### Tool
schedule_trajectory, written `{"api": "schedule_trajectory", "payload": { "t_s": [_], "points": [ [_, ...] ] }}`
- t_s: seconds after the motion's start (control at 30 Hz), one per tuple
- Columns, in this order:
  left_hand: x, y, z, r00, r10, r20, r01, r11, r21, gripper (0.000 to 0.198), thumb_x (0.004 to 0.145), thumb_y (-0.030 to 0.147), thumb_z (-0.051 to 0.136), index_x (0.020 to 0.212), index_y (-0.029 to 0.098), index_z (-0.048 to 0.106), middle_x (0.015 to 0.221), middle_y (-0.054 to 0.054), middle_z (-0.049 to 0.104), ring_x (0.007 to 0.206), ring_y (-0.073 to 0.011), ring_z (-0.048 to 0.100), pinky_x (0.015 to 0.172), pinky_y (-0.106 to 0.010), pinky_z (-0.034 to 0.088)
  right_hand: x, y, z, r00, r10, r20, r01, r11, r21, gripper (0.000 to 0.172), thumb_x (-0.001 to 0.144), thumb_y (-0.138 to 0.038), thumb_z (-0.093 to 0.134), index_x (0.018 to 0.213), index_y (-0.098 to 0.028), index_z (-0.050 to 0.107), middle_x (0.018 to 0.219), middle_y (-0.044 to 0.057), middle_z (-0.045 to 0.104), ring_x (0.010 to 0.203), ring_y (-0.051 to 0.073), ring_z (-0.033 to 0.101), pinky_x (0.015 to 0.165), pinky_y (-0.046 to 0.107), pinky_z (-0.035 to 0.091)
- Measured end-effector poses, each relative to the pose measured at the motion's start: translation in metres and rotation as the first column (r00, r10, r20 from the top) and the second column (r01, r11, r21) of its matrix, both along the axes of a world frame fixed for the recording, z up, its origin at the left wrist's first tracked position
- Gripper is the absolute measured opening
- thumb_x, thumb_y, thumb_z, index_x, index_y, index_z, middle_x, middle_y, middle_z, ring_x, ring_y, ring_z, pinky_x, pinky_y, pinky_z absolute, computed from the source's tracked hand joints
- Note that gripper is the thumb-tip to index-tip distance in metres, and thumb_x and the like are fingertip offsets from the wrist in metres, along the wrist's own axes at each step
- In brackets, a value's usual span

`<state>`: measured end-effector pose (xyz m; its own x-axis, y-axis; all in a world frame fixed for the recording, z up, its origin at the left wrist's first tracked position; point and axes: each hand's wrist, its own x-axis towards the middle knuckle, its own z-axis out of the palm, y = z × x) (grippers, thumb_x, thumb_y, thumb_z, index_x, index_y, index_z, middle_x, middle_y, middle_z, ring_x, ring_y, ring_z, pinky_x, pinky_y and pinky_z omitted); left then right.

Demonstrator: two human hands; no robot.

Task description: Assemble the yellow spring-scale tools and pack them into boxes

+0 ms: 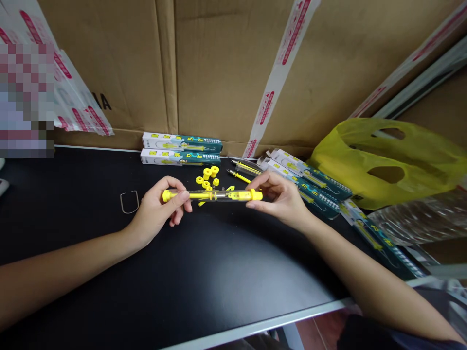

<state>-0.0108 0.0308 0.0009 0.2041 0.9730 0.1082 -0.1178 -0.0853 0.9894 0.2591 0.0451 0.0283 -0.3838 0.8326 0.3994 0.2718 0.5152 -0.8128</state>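
A clear plastic tube with yellow ends (213, 196) is held level just above the black table (204, 272). My left hand (160, 209) pinches its left end between thumb and fingers. My right hand (280, 197) pinches its right yellow cap. Several small yellow caps (207, 177) lie on the table just behind the tube. Two thin yellow-and-black rods (242, 171) rest behind my right hand.
Two green-and-white flat boxes (181, 148) lie against the cardboard wall (219, 68). More such boxes (310, 182) fan out on the right beside a yellow plastic bag (397, 160). A bent wire clip (129, 201) lies to the left. The table's near edge (277, 321) runs along the bottom.
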Motion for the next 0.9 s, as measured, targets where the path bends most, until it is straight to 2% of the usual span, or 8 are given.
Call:
{"api": "schedule_trajectory", "payload": {
  "t_s": [0.17, 0.27, 0.37, 0.57, 0.67, 0.83, 0.9],
  "points": [
    [-0.0007, -0.0002, 0.0009, 1.0, -0.003, -0.003, 0.003, 1.0, -0.014, 0.027, 0.081, 0.038, 0.067, 0.082, 0.019, 0.047, 0.061, 0.002, 0.065, 0.039, -0.0047, 0.048, 0.036, -0.013, 0.035, -0.003, -0.004, -0.0016, 0.998, -0.039, 0.041, 0.037, 0.998, 0.048, 0.033, 0.069, -0.036, 0.08, 0.09, -0.019, 0.06, 0.087, 0.004, 0.067, 0.073, 0.015, 0.063, 0.064, 0.027, 0.053],
    [-0.001, 0.0002, 0.0008, 1.0, 0.015, 0.014, -0.014, 1.0, -0.02, 0.028, 0.081, 0.039, 0.067, 0.083, 0.019, 0.048, 0.061, 0.002, 0.065, 0.038, -0.0045, 0.048, 0.037, -0.014, 0.035, -0.0003, -0.0013, 0.0, 1.0, 0.017, 0.025, -0.017, 1.0, -0.01, 0.033, 0.075, -0.037, 0.075, 0.097, -0.019, 0.057, 0.087, 0.005, 0.067, 0.075, 0.015, 0.064, 0.064, 0.026, 0.053],
    [-0.0013, 0.0007, -0.0005, 0.999, 0.033, 0.031, -0.033, 0.999, -0.02, 0.029, 0.08, 0.041, 0.068, 0.083, 0.019, 0.049, 0.06, 0.002, 0.066, 0.037, -0.0048, 0.049, 0.035, -0.014, 0.035, 0.0018, 0.001, 0.0013, 0.997, 0.065, 0.041, -0.062, 0.995, -0.079, 0.028, 0.079, -0.037, 0.072, 0.094, -0.018, 0.056, 0.087, 0.005, 0.067, 0.074, 0.014, 0.064, 0.064, 0.025, 0.052],
    [-0.0013, 0.0014, -0.0011, 0.997, 0.067, 0.047, -0.066, 0.998, -0.025, 0.033, 0.078, 0.042, 0.069, 0.08, 0.019, 0.046, 0.064, 0.001, 0.069, 0.038, -0.0059, 0.051, 0.036, -0.015, 0.035, 0.001, 0.0006, 0.0, 0.996, 0.087, 0.037, -0.082, 0.99, -0.116, 0.034, 0.072, -0.038, 0.077, 0.091, -0.019, 0.056, 0.087, 0.004, 0.065, 0.073, 0.014, 0.064, 0.066, 0.027, 0.055],
    [-0.0011, 0.0019, 0.0009, 0.996, 0.074, 0.047, -0.073, 0.997, -0.039, 0.035, 0.076, 0.043, 0.07, 0.079, 0.019, 0.045, 0.064, 0.0, 0.069, 0.038, -0.0059, 0.051, 0.036, -0.015, 0.035, 0.0003, -0.0006, -0.0034, 0.998, 0.048, 0.032, -0.045, 0.996, -0.081, 0.029, 0.074, -0.035, 0.076, 0.088, -0.019, 0.056, 0.087, 0.004, 0.065, 0.074, 0.014, 0.064, 0.067, 0.027, 0.056],
    [-0.0012, 0.0018, 0.0011, 0.997, 0.067, 0.031, -0.065, 0.997, -0.046, 0.034, 0.077, 0.04, 0.07, 0.077, 0.019, 0.044, 0.062, 0.0, 0.069, 0.038, -0.0056, 0.05, 0.035, -0.014, 0.034, -0.001, -0.005, -0.0048, 0.996, -0.033, 0.087, 0.023, 0.993, 0.117, 0.023, 0.076, -0.031, 0.074, 0.09, -0.02, 0.06, 0.089, 0.005, 0.066, 0.078, 0.016, 0.065, 0.072, 0.03, 0.058],
    [-0.0012, 0.0019, 0.0, 0.998, 0.064, 0.026, -0.063, 0.997, -0.038, 0.032, 0.078, 0.039, 0.07, 0.078, 0.019, 0.044, 0.064, 0.0, 0.07, 0.037, -0.0055, 0.05, 0.035, -0.014, 0.034, -0.0012, -0.0059, -0.0038, 0.995, -0.046, 0.09, 0.033, 0.989, 0.143, 0.023, 0.076, -0.032, 0.074, 0.091, -0.02, 0.06, 0.09, 0.006, 0.067, 0.079, 0.017, 0.065, 0.072, 0.031, 0.058]
  ]
}}
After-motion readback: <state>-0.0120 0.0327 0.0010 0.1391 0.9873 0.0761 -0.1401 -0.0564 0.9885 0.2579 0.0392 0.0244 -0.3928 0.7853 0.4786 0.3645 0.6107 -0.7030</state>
